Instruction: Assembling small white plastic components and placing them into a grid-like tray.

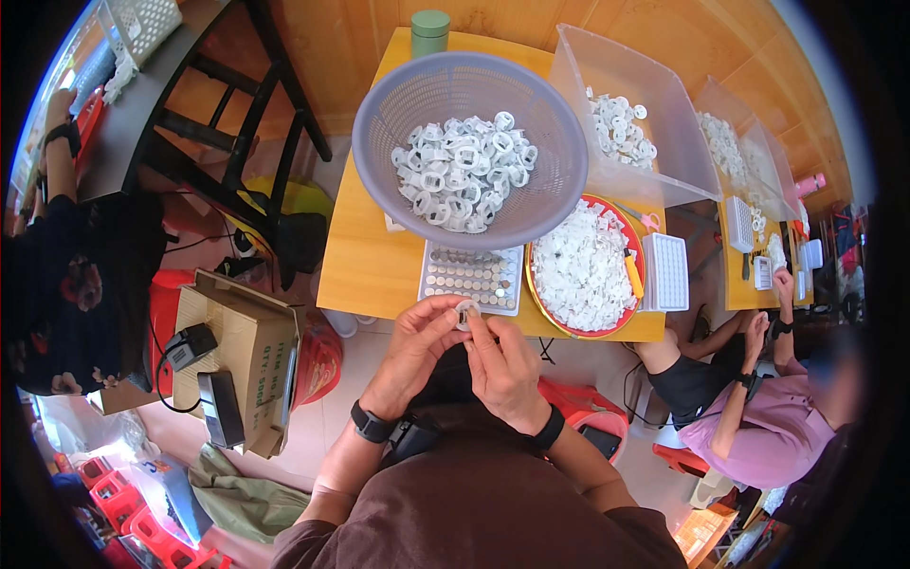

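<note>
Between the fingertips of both hands is a small white plastic ring-shaped part (465, 311). My left hand (417, 341) pinches it from the left, and my right hand (509, 365) grips it from the right, fingers bent. Just beyond my hands lies a white tray (510, 302) with rows of small round silvery pieces, partly covered by a grey-purple colander (379, 199). Many similar white ring parts (464, 166) fill the colander. To its right, a round red-rimmed tray (545, 318) is heaped with small white plastic pieces (583, 270).
A clear plastic bin (678, 156) with white parts, a white slotted tray (666, 275), pink-handled scissors (648, 220) and a green canister (429, 33) stand on the wooden table (355, 275). A cardboard box (256, 351) is at left. Co-workers sit on both sides.
</note>
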Demonstrator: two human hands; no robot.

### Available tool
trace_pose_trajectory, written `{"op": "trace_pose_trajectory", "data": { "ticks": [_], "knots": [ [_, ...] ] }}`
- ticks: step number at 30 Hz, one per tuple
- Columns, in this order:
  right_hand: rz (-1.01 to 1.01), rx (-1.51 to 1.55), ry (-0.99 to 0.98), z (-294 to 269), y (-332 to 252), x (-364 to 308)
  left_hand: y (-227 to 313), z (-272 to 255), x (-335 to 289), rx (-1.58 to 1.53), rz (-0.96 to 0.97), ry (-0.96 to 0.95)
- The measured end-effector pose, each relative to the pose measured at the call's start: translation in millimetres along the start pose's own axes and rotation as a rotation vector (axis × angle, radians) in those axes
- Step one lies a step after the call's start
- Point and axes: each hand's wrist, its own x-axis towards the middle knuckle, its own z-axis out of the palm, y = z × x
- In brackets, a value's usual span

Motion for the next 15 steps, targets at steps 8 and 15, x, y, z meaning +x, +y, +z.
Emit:
{"op": "trace_pose_trajectory", "data": {
  "ticks": [8,15],
  "knots": [
    [0.365,0.168,0.038,2,45,13,2,-8,-4,-0.033,0.010,-0.010],
    [0.453,0.049,-0.032,11,57,24,2,-7,-6,-0.042,0.007,0.001]
  ]
}}
